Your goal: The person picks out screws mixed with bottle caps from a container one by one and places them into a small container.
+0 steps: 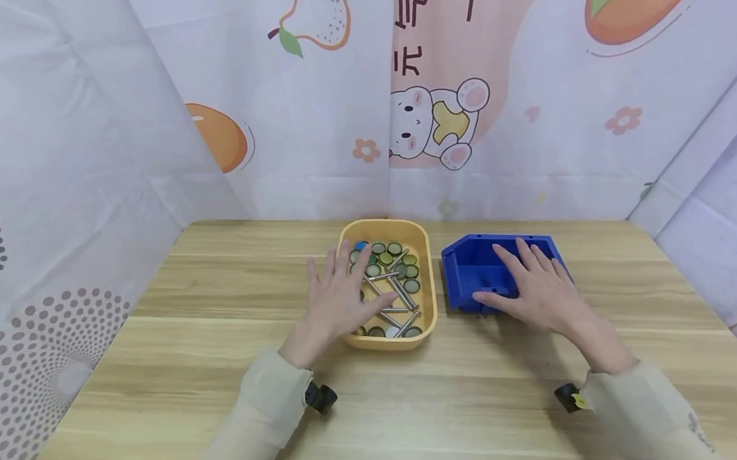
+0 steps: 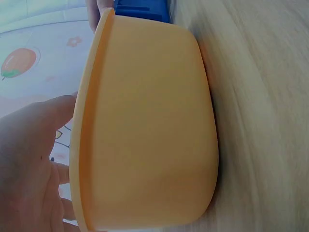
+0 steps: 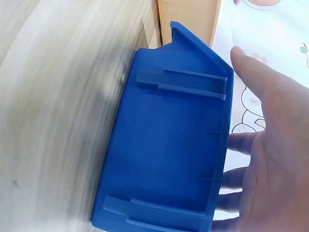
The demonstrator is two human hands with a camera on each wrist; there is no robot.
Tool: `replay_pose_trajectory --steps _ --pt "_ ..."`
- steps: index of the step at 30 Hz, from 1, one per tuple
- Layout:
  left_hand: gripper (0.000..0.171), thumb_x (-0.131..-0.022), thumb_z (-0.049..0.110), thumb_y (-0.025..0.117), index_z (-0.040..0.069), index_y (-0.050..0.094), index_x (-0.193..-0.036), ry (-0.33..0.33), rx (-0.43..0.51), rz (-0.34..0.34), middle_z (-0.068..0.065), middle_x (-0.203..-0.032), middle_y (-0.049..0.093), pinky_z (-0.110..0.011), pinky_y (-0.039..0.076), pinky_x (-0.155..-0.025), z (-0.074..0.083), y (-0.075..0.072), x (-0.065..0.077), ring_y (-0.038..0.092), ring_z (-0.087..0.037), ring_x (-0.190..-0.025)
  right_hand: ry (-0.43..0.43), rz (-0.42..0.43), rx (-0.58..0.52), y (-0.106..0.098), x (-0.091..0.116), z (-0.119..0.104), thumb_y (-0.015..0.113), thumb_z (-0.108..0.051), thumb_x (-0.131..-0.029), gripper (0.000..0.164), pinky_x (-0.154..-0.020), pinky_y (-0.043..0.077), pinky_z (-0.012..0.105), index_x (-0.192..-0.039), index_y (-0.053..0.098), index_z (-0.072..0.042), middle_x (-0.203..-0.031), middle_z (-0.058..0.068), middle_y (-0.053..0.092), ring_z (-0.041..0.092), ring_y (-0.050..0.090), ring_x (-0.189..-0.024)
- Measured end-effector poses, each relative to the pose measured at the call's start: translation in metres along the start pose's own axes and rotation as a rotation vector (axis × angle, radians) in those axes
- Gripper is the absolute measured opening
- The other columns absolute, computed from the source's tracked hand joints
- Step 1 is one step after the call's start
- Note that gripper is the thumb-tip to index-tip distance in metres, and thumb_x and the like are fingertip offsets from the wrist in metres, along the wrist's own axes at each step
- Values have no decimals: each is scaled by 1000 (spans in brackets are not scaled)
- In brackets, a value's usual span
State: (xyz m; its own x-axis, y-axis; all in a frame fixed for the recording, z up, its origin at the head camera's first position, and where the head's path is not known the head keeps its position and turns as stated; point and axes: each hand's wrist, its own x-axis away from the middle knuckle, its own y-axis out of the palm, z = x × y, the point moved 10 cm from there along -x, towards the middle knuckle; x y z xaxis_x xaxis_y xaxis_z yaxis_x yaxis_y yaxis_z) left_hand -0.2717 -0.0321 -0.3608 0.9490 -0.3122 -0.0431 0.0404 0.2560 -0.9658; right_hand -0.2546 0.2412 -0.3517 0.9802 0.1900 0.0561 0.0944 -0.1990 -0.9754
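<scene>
In the head view my left hand (image 1: 337,295) spreads its fingers over the left side of a yellow plastic tub (image 1: 429,282). Inside the tub lie several bottle caps (image 1: 412,286) and several silver screws or bolts (image 1: 400,293), some partly hidden by the hand. The left wrist view shows the tub's outer wall (image 2: 149,121), with thumb and fingers at its rim. My right hand (image 1: 543,286) hovers with spread fingers over a blue plastic bin (image 1: 472,273). In the right wrist view, the bin's ribbed wall (image 3: 164,130) stands close beside the fingers. Neither hand grips anything.
Both containers stand on a wood-grain table (image 1: 222,323), a small gap between them. Behind the table hangs a white curtain (image 1: 315,184) printed with fruit and a bear. More white cloth (image 1: 73,170) hangs at the left.
</scene>
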Motion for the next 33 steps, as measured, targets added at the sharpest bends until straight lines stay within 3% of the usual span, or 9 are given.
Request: replay_pose_trajectory --steps 9,14,21,27,30,33 --pt "91 -91 73 41 22 9 -160 -12 0 -52 -21 -165 6 -70 1 -116 -7 -3 -4 12 -46 -151 -1 -2 36 -10 -9 -2 47 -75 -87 100 -112 12 74 -157 22 -9 -159 34 12 58 15 -144" --pt "94 -91 75 38 18 8 -160 -65 34 -86 -22 -164 8 -70 4 -116 -16 -8 -10 14 -47 -150 -5 9 40 -17 -14 -8 46 -77 -86 101 -111 17 73 -156 23 -8 -158 33 19 56 20 -143" --pt "90 -91 73 40 15 21 -157 -124 115 -69 -23 -157 33 -68 31 -109 -27 -16 -16 39 -47 -139 -32 26 79 -23 -19 -20 43 -77 -87 97 -108 29 70 -154 29 -8 -152 30 36 53 34 -138" --pt "83 -92 65 44 0 40 -145 -205 138 -82 -23 -130 59 -51 53 -85 -44 -13 -21 61 -39 -112 -57 19 66 -22 -25 -32 43 -74 -89 92 -107 34 67 -151 36 -7 -149 27 43 52 41 -134" --pt "81 -92 63 46 -2 44 -139 -235 146 -109 -19 -112 64 -39 51 -68 -52 -7 -25 63 -31 -93 -76 17 74 -20 -27 -38 45 -71 -91 87 -106 35 67 -150 38 -6 -147 27 46 52 43 -132" --pt "78 -92 62 47 -1 44 -139 -255 158 -132 -16 -103 63 -33 44 -59 -58 0 -29 60 -27 -83 -104 24 80 -17 -29 -48 50 -64 -93 80 -104 37 67 -147 42 -5 -145 27 49 51 46 -130"
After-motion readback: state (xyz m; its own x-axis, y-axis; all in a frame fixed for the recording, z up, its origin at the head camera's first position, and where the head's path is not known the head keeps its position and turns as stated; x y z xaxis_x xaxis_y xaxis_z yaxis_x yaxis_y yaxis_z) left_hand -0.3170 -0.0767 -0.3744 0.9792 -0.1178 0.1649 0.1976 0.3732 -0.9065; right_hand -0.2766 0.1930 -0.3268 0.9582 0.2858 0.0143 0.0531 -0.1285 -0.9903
